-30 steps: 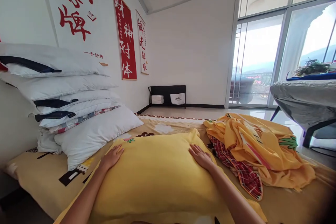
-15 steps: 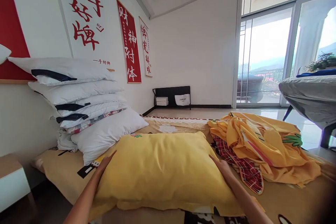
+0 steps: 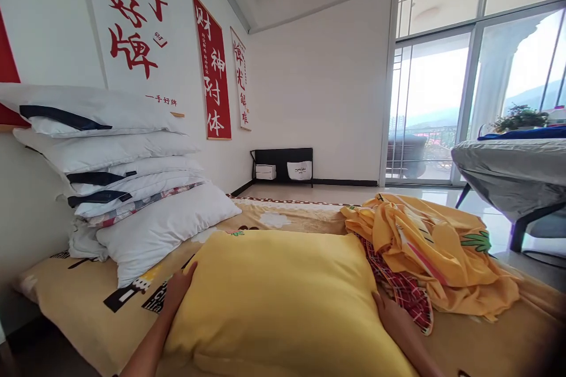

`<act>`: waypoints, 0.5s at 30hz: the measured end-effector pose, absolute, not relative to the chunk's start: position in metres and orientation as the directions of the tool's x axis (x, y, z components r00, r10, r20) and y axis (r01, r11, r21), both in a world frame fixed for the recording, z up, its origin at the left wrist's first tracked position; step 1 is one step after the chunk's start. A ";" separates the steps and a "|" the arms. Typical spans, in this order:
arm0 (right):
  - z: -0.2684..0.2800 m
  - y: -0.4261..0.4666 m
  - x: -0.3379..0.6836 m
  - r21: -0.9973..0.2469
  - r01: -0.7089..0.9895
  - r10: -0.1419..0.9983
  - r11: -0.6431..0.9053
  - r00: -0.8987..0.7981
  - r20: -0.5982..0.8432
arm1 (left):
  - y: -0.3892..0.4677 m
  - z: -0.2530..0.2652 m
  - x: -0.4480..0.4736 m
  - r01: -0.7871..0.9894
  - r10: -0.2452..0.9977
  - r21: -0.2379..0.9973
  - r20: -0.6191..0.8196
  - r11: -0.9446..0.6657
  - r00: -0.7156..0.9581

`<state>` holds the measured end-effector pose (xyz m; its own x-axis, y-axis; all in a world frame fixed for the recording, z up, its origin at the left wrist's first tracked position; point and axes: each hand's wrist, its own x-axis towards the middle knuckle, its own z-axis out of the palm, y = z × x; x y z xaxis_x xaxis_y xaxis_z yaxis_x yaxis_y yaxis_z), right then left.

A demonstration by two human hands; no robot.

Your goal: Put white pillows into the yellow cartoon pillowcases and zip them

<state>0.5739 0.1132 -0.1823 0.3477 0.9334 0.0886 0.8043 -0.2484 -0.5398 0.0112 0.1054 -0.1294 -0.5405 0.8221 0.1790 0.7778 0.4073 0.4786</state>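
A: Where do you have the yellow pillow [image 3: 283,300]?

B: At the bottom centre of the frame, over the bed [image 3: 75,312], between your left hand [image 3: 179,284] and your right hand [image 3: 392,311]. Whether its underside touches the bed, I cannot tell.

A: How do you handle it well?

B: Match the pressure on both sides. It looks soft and full, so a hard squeeze would probably buckle the middle, while a light, even hold should leave the top smooth. Level your hands too: the left sits slightly higher in the frame than the right. And mind the plaid cloth [image 3: 415,300] just beside your right hand; a stray finger could catch it.

A: And your pose?

B: Your left forearm rises from the bottom left, its hand at the pillow's left edge with the fingertips pointing up the frame. Your right forearm slants in from the bottom right, its hand against the right edge. Both touch the sides, but most of your fingers are hidden, so I cannot tell whether either hand is closed on fabric or only pressing.
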 end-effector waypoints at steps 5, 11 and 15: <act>-0.139 0.117 0.577 -0.329 0.915 0.945 -0.234 0.293 0.143 | 0.110 -0.084 -0.002 0.856 0.809 0.301 0.304 0.421 -0.504; -0.042 0.156 0.512 -0.167 0.986 0.917 0.010 0.057 0.395 | 0.152 -0.003 0.056 0.975 0.840 0.133 0.494 0.180 -0.223; -0.047 0.175 0.460 -0.219 0.966 0.913 0.139 -0.039 0.405 | 0.178 -0.031 0.099 0.970 0.916 0.238 0.380 0.040 -0.131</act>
<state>0.4598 0.1753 -0.0473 -0.0391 0.9134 0.4051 0.9658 0.1385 -0.2190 0.0990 0.1779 -0.0309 -0.1315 0.9156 0.3800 0.9704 0.0405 0.2382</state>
